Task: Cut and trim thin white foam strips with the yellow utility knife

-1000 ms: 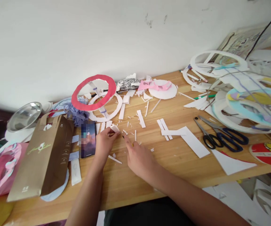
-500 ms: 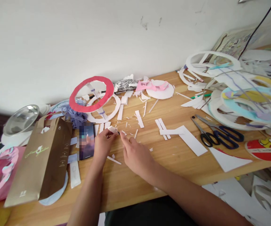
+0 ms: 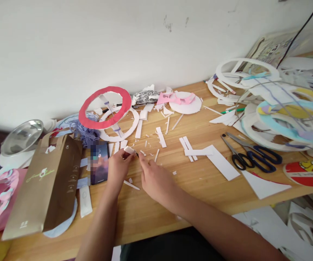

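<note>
My left hand [image 3: 119,164] pinches a small white foam piece [image 3: 129,149] between thumb and fingers, just above the table. Close beside it, my right hand [image 3: 156,177] is closed, its index finger stretched along a thin dark-tipped tool [image 3: 137,154]. Most of that tool is hidden under the fingers, and its tip points at the white piece. White crumbs and a narrow white strip [image 3: 132,185] lie on the wood around both hands. A phone [image 3: 101,163] with its screen lit lies left of my left hand.
A red-faced ring [image 3: 84,117] stands over a white ring behind the hands. Two pairs of scissors [image 3: 265,159] and white strips [image 3: 223,163] lie to the right. Further right are stacked rings [image 3: 278,119]. A brown paper bag [image 3: 42,185] and a metal bowl [image 3: 23,137] occupy the left.
The white piece has tilted slightly in my left hand, and the right fingertips have shifted a little. The whole view has moved slightly. Both hands keep their hold.
</note>
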Motion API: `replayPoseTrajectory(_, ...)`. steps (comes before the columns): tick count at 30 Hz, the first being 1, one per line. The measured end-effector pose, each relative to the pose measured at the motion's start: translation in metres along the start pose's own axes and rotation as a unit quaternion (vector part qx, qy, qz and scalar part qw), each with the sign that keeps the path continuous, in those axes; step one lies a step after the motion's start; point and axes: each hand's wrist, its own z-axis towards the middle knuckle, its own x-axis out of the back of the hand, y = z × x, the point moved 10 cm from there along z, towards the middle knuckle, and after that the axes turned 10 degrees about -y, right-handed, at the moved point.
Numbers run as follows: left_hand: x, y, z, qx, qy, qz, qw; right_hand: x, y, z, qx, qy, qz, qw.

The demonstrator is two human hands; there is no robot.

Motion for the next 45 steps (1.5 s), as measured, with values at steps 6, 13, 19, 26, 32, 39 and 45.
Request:
replayPoseTrajectory(6,0.001,0.002,0.001,-0.018,-0.003,0.014,1.0,0.003,-0.003,0.001,0.023,0.0,-0.014,1.0)
replayPoseTrajectory(13,-0.002,0.005,0.0,-0.029,-0.009,0.032,0.999,0.002,-0.001,0.004,0.022,-0.011,-0.015,1.0)
replayPoseTrajectory(19,0.001,0.004,0.0,-0.012,0.008,0.03,0.999,-0.005,0.002,-0.001,0.02,-0.017,-0.022,0.999)
replayPoseTrajectory(26,-0.004,0.0,-0.001,-0.012,-0.013,-0.001,1.0,-0.007,0.0,0.004,0.006,-0.012,-0.009,1.0)
replayPoseTrajectory(32,-0.016,-0.009,0.008,-0.072,-0.066,-0.225,0.97,0.026,0.022,0.003,0.011,0.118,0.108,0.987)
replayPoseTrajectory(39,-0.038,0.018,-0.007,-0.14,-0.18,-0.548,0.804,0.036,0.038,0.015,0.057,0.103,0.549,0.827)
replayPoseTrajectory(45,-0.043,0.029,-0.016,-0.16,-0.228,-0.549,0.788,0.032,0.026,0.026,0.072,0.076,0.59,0.801)
